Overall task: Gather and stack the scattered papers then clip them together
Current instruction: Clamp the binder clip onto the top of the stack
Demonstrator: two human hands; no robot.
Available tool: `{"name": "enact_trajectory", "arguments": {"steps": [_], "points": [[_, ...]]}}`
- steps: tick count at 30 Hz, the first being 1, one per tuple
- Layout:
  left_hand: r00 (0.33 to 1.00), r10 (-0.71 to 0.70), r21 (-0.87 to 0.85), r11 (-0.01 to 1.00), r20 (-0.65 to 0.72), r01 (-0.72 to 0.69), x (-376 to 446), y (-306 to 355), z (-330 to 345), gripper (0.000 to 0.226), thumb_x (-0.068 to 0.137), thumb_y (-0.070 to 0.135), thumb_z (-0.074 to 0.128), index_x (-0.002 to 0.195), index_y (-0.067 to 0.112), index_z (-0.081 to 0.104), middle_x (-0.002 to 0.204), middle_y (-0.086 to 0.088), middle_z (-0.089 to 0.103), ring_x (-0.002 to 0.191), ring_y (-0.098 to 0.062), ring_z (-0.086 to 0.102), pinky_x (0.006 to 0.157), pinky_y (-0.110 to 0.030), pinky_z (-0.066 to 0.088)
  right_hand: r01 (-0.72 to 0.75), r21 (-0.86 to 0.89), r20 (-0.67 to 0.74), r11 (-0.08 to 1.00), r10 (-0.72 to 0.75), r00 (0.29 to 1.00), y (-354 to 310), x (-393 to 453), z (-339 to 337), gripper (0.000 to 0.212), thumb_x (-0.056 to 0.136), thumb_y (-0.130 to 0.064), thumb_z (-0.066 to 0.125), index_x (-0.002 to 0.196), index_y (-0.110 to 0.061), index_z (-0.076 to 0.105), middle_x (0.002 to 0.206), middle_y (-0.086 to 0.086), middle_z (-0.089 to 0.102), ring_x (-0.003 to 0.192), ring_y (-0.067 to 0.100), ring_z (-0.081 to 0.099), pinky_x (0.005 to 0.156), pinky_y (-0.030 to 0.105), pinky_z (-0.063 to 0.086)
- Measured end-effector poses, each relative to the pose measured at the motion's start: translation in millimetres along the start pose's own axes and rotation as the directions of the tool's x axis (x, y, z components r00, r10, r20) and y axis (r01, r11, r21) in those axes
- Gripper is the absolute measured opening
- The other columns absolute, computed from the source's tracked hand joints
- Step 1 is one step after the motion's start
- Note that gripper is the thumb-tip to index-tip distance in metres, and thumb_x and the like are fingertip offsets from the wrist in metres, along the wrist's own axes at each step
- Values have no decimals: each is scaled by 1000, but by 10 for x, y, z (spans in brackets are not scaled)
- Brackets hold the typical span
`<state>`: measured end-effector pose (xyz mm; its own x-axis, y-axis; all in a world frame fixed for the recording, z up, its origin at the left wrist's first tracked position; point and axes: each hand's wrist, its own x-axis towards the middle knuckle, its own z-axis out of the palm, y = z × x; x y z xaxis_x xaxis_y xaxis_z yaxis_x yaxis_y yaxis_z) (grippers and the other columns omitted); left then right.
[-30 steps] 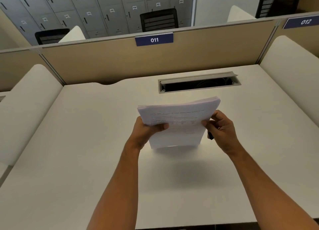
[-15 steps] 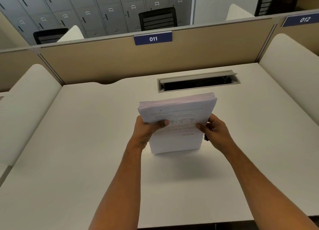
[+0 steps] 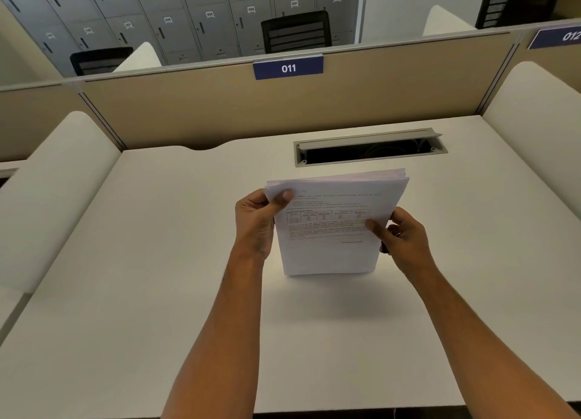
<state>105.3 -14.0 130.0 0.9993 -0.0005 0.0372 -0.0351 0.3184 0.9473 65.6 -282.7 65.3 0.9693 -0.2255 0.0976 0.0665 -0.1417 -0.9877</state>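
Papers (image 3: 333,227), clamped between my left fingers (image 3: 284,196) and right fingers (image 3: 372,225), have dropped edge-down onto the worktop (image 3: 157,261): squared, clip next.

Both bare forearms reach toward 12 o'clock. Left hand (image 3: 256,222) grips with thumb forward; right hand (image 3: 404,236) pinches, fingers curled.

One stack of papers (image 3: 333,227), two hands, one table (image 3: 157,261), one cable slot (image 3: 367,150) and two number plates are seen.
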Motion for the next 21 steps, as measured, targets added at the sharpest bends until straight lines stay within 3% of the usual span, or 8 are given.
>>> {"name": "enact_trajectory", "arguments": {"steps": [1, 3, 7, 10, 15, 18, 21], "points": [[1000, 0, 6, 1000, -8, 0, -2, -2, 8, 8, 77, 21, 80, 84, 23, 85, 84, 1, 77, 81, -16, 70, 77, -34, 60, -39, 67, -55, 997, 42, 998, 13, -8, -13, 12, 87, -36, 82, 95, -39, 74, 94, -9, 76, 56, 15, 62, 49, 24, 54], [1000, 2, 27, 1000, -21, -1, -9, 1, 16, 7, 78, 24, 80, 83, 25, 84, 83, 2, 77, 80, -14, 69, 79, -36, 61, -146, 185, -198, 972, 182, 963, 99, -18, -38, 28, 82, -53, 81, 89, -26, 77, 87, -3, 76, 45, 15, 54, 43, 23, 45], [999, 9, 33, 999, -39, -8, -20, 5, 32, 7, 77, 27, 79, 82, 28, 84, 83, 5, 76, 80, -12, 68, 80, -38, 59, -487, 196, -322, 851, 525, 788, 339, -105, -90, 58, 96, -66, 57, 85, -11, 75, 71, 5, 63, 39, 15, 47, 40, 25, 38], [999, 19, 35, 999, -46, -17, -33, 12, 44, 9, 78, 26, 78, 83, 30, 85, 83, 6, 76, 81, -11, 68, 80, -36, 59, -660, 186, -224, 728, 685, 693, 472, -188, -115, 66, 104, -62, 41, 85, -8, 74, 66, 7, 55, 46, 19, 38, 46, 24, 28], [998, 18, 15, 1000, -67, -17, -43, 11, 63, 10, 79, 24, 78, 84, 29, 85, 85, 4, 77, 82, -13, 69, 77, -31, 59, -809, 65, -4, 584, 811, 585, 491, -385, -74, 47, 101, -48, 53, 85, -8, 71, 64, 6, 57, 41, 15, 40, 35, 17, 26], [997, 18, 8, 1000, -73, -17, -51, 7, 57, 10, 80, 23, 78, 85, 29, 85, 86, 4, 77, 83, -15, 70, 76, -30, 59, -825, 48, 133, 564, 815, 565, 473, -512, -21, 39, 99, -43, 56, 95, -7, 71, 71, 8, 67, 49, 19, 54, 39, 22, 35], [997, 15, -3, 1000, -73, -16, -50, 8, 57, 9, 81, 22, 79, 85, 27, 85, 86, 2, 78, 83, -16, 70, 77, -31, 60, -793, 86, 222, 604, 764, 606, 465, -591, 37, 39, 100, -37, 59, 110, -2, 71, 89, 15, 71, 66, 25, 66, 52, 30, 50]]}}
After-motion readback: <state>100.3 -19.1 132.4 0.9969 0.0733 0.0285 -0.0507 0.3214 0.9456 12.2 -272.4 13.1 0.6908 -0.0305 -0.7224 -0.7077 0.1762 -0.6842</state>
